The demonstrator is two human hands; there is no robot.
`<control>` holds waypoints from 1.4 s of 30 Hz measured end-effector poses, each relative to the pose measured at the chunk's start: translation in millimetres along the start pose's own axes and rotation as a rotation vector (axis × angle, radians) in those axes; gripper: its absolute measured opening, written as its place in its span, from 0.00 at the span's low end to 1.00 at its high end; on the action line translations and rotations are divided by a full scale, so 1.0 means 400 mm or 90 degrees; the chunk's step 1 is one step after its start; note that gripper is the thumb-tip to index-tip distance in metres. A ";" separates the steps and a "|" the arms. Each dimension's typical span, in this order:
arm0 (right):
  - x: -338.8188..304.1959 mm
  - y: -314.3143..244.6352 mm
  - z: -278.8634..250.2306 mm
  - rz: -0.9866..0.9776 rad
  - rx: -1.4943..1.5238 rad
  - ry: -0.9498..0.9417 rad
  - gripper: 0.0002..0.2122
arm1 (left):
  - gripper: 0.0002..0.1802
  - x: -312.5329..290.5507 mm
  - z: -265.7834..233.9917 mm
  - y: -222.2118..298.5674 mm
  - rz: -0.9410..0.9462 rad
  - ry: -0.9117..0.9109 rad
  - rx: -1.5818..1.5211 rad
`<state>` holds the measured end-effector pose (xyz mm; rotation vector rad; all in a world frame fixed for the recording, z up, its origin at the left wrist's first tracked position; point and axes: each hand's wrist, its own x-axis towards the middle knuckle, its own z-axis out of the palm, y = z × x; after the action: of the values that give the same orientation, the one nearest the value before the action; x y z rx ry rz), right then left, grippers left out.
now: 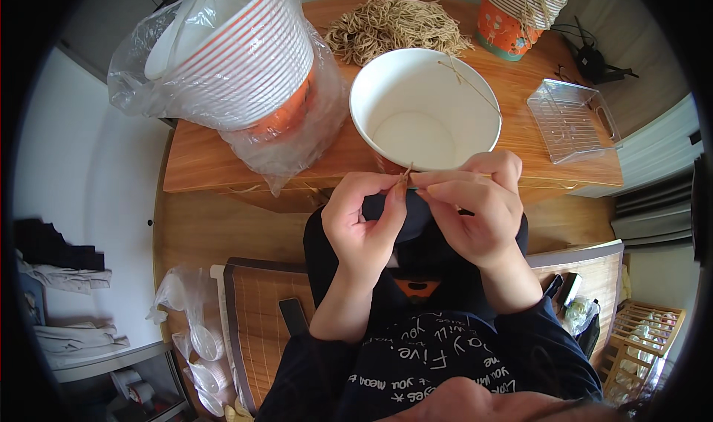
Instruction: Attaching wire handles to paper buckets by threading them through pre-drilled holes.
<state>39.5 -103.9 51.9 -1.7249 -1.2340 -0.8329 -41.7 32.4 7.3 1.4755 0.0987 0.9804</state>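
Observation:
Just in front of the table's near edge, my left hand point(362, 221) and my right hand point(479, 210) meet, thumbs and fingers pinched close together. Between the fingertips is a short end of tan twine point(409, 169); most of it is hidden by the fingers. Right behind them stands a large white-lined paper bucket point(420, 88), its mouth tipped toward me. A thin strand of twine point(474, 86) runs over its right rim and inside wall. Beyond the bucket lies a loose heap of tan twine point(397, 30).
To the left, a tall stack of paper buckets point(241, 66) leans in a clear plastic bag. At the back right are another orange bucket stack point(512, 25) with twine draped on it, a clear plastic tray point(570, 121) and a black device point(592, 60). A phone point(293, 316) lies beside me.

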 end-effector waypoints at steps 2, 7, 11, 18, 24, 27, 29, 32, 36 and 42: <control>0.008 -0.007 0.007 -0.004 -0.020 -0.041 0.16 | 0.07 0.002 0.002 0.003 0.029 -0.004 0.013; 0.009 -0.005 0.006 -0.026 -0.058 -0.051 0.16 | 0.08 0.004 0.005 0.014 0.087 -0.004 0.082; 0.011 -0.003 0.004 -0.071 -0.092 -0.051 0.15 | 0.09 0.009 0.004 0.031 0.148 -0.018 0.155; 0.018 0.007 -0.007 -0.121 -0.126 -0.069 0.15 | 0.09 0.020 0.001 0.043 0.201 -0.033 0.214; 0.017 0.014 -0.003 -0.129 -0.111 -0.046 0.15 | 0.08 0.024 -0.003 0.050 0.236 -0.034 0.266; 0.012 0.014 -0.003 -0.133 -0.105 -0.023 0.15 | 0.09 0.026 -0.008 0.059 0.255 -0.052 0.283; 0.007 0.015 0.001 -0.124 -0.090 -0.009 0.15 | 0.11 0.022 -0.011 0.071 0.223 -0.071 0.265; 0.008 0.009 0.001 -0.105 -0.076 -0.002 0.16 | 0.14 0.013 -0.010 0.071 0.249 -0.007 0.326; 0.009 0.003 -0.006 -0.091 -0.100 -0.035 0.16 | 0.15 0.018 -0.004 0.063 0.337 0.024 0.385; 0.019 -0.010 -0.010 -0.044 -0.077 -0.025 0.12 | 0.15 0.021 0.004 0.053 0.348 0.047 0.416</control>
<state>37.6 -103.7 61.2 -1.8114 -1.2983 -0.9359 -45.7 32.0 30.0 2.1256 0.0735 1.5383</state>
